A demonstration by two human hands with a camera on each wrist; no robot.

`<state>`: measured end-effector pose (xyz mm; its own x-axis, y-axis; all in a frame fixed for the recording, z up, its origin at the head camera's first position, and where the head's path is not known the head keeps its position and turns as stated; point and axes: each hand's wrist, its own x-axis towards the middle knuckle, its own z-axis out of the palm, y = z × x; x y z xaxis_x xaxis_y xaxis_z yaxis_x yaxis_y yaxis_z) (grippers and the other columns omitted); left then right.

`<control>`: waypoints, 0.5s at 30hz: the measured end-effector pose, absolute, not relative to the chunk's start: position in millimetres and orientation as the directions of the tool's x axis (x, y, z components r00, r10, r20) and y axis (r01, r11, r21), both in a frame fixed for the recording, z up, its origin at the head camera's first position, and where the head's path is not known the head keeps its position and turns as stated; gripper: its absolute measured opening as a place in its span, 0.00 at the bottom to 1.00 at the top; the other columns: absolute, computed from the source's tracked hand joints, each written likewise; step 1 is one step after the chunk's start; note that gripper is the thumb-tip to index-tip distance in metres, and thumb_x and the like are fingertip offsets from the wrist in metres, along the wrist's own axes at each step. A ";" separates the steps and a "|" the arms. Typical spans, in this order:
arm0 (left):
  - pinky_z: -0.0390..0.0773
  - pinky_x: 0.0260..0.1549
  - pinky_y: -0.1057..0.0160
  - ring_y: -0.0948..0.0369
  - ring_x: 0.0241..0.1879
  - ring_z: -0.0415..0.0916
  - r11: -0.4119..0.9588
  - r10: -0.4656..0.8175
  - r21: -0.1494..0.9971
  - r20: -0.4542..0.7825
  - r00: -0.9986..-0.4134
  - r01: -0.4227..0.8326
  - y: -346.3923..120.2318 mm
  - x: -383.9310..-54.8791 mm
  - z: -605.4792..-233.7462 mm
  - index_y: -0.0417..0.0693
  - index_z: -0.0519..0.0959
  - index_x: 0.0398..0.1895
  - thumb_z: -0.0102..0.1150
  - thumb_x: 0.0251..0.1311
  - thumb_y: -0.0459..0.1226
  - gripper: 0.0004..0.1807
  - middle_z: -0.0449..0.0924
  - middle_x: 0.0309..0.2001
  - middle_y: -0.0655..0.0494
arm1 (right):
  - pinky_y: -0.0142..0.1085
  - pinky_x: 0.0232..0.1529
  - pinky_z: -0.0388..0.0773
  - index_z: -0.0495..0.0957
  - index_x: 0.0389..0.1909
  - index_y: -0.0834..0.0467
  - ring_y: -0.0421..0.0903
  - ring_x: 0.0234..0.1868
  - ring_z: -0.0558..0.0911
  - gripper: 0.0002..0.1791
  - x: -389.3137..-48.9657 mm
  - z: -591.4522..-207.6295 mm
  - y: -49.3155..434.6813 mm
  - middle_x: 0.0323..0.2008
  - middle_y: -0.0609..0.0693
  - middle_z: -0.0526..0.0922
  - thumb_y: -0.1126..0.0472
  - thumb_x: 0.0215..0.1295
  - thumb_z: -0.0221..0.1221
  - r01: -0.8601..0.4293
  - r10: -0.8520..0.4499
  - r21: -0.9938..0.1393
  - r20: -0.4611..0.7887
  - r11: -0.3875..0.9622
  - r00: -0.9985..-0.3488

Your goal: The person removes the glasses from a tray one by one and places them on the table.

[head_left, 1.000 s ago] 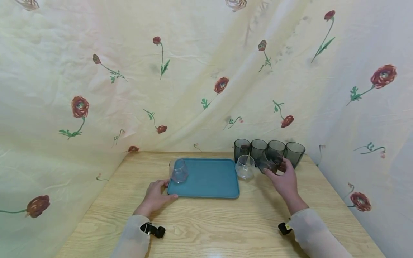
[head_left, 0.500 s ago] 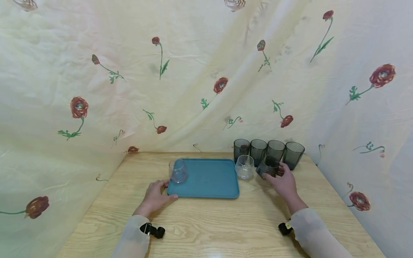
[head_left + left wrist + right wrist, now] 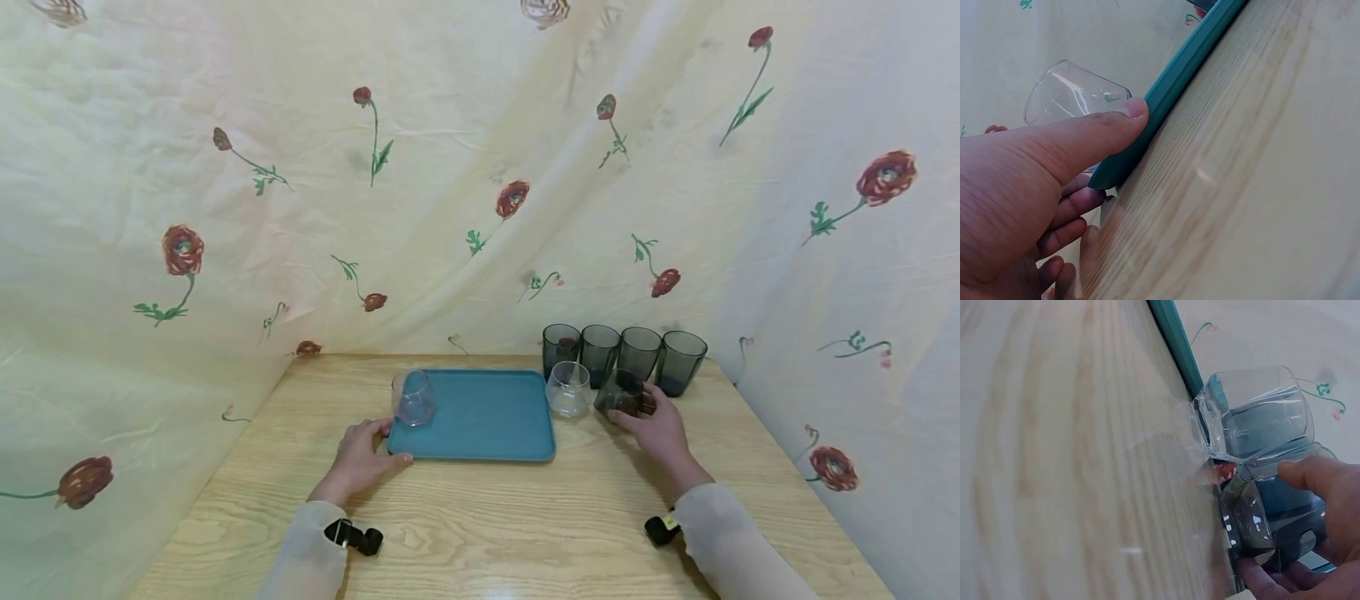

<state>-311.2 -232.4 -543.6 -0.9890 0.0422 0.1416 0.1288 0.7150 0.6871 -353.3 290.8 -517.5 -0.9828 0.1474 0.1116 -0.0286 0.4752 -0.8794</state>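
Note:
My left hand [image 3: 358, 458] holds the front left corner of a blue tray [image 3: 480, 417]; in the left wrist view the thumb [image 3: 1129, 115] lies on the tray's rim, with the fingers beyond the corner. On the tray's left end stands a clear faceted glass [image 3: 414, 400]. A second clear glass [image 3: 568, 392] is beside the tray's right edge. My right hand [image 3: 660, 425] grips a short dark grey glass [image 3: 619, 393], just right of that clear one. In the right wrist view the thumb [image 3: 1304, 475] is at the glass's upper side, with fingers near its base.
Several tall grey tumblers [image 3: 598, 354] stand in a row at the back right, behind the held glass. A light wooden table [image 3: 487, 525] lies under everything. A flowered cloth [image 3: 450, 208] hangs behind and at both sides.
My right hand has brought the dark grey glass slightly left and forward, away from the tumbler row, and down to beside the clear glass. My left hand and the tray have not visibly moved.

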 end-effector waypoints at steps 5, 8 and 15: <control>0.67 0.65 0.41 0.51 0.60 0.67 0.712 0.039 0.690 0.140 -0.989 0.126 -233.1 -311.3 -543.8 0.46 0.75 0.71 0.81 0.52 0.56 0.46 0.78 0.54 0.56 | 0.60 0.70 0.66 0.51 0.82 0.65 0.69 0.71 0.67 0.54 -354.4 -518.9 291.8 0.72 0.73 0.65 0.50 0.66 0.73 -0.038 0.135 -0.877 0.117 0.480 -0.984; 0.67 0.65 0.40 0.51 0.60 0.67 0.714 0.040 0.689 0.140 -0.989 0.127 -233.3 -310.9 -543.4 0.46 0.75 0.72 0.81 0.52 0.56 0.46 0.78 0.54 0.56 | 0.59 0.70 0.65 0.49 0.82 0.67 0.69 0.72 0.66 0.55 -353.6 -519.5 291.2 0.72 0.74 0.64 0.49 0.67 0.72 -0.037 0.141 -0.882 0.116 0.470 -0.983; 0.67 0.64 0.41 0.50 0.60 0.68 0.716 0.043 0.687 0.138 -0.990 0.127 -233.4 -309.8 -542.2 0.46 0.75 0.71 0.81 0.52 0.56 0.46 0.78 0.54 0.56 | 0.60 0.72 0.63 0.48 0.81 0.67 0.69 0.73 0.65 0.55 -352.3 -521.8 289.8 0.72 0.74 0.64 0.49 0.68 0.71 -0.031 0.159 -0.877 0.122 0.479 -0.980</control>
